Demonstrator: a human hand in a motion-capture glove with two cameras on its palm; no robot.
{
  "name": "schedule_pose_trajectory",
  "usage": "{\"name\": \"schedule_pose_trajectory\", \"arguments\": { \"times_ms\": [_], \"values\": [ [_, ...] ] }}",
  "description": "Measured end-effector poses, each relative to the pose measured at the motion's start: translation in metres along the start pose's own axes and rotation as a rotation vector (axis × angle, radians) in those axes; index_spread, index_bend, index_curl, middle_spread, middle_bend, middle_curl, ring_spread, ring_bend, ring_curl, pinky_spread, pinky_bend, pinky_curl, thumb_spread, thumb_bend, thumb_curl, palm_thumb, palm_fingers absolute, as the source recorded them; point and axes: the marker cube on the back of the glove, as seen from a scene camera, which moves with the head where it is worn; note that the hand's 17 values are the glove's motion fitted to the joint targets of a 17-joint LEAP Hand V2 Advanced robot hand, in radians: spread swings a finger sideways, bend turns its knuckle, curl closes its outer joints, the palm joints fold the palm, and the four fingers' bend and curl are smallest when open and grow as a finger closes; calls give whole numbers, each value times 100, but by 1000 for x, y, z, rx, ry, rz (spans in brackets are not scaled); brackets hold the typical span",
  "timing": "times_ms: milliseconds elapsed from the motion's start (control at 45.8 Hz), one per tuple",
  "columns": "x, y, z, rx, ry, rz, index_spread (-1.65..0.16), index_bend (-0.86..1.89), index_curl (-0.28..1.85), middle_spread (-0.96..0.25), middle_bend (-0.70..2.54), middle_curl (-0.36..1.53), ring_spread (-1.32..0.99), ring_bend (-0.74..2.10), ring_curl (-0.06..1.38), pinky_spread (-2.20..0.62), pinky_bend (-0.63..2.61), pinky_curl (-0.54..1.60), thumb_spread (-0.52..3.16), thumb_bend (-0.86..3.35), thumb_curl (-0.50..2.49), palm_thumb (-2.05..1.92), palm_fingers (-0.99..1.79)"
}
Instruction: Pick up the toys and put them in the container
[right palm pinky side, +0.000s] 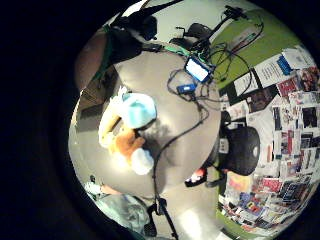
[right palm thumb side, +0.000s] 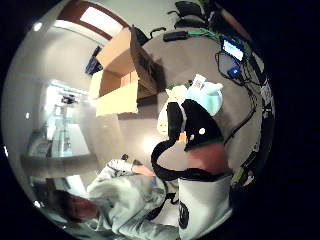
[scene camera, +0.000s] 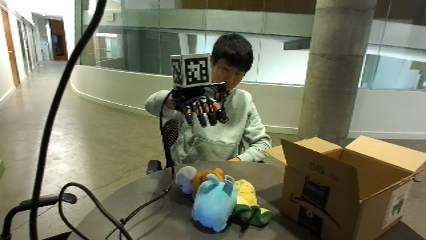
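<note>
Table: a round grey table (scene camera: 153, 200) bears the toys and the box.
Toys: a heap of soft toys (scene camera: 219, 200) lies just beside the box, on its closed side; a light blue one (scene camera: 214, 201) is in front, with a yellow one (scene camera: 245, 194), an orange-brown one (scene camera: 210, 176) and a white one (scene camera: 186, 177) touching it behind.
Box: a cardboard box (scene camera: 346, 190) stands upright on the table with its flaps open. The thumb side palm view looks into its mouth (right palm thumb side: 112, 85); the part of the inside that shows holds no toy.
Right hand: the gloved right hand (scene camera: 201, 105) hangs in the air well above the toys and farther back than the box, fingers hanging loosely curled, gripping nothing.
Person: sits behind the table, beyond the box.
</note>
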Motion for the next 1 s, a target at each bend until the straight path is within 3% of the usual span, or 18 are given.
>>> {"name": "schedule_pose_trajectory", "arguments": {
  "times_ms": [175,327,437,568,786,873,1004],
  "values": [
    [0,0,7,-211,4,48,-18,16,10,-2,23,10,-8,30,9,0,49,17,94,18,7,20,34],
    [-5,-7,17,-188,-23,33,-22,12,12,-2,21,14,-9,33,11,0,59,23,120,16,11,16,19],
    [-6,-24,38,-134,-10,3,-25,12,14,-2,14,15,-7,25,12,1,72,28,128,14,13,13,-9],
    [6,-56,85,-92,4,-62,-27,10,14,-2,13,16,-5,18,11,2,78,30,130,11,16,11,-20],
    [8,-59,190,-281,-155,60,-29,12,16,-4,12,17,-3,15,13,4,84,32,125,4,19,7,-24],
    [22,-69,208,-280,-176,76,-31,18,19,-4,8,16,-1,17,13,5,90,34,124,4,21,11,-15],
    [29,-71,214,-185,-170,84,-31,21,21,-3,16,16,-1,44,17,2,96,33,131,22,31,45,35]
  ]
}}
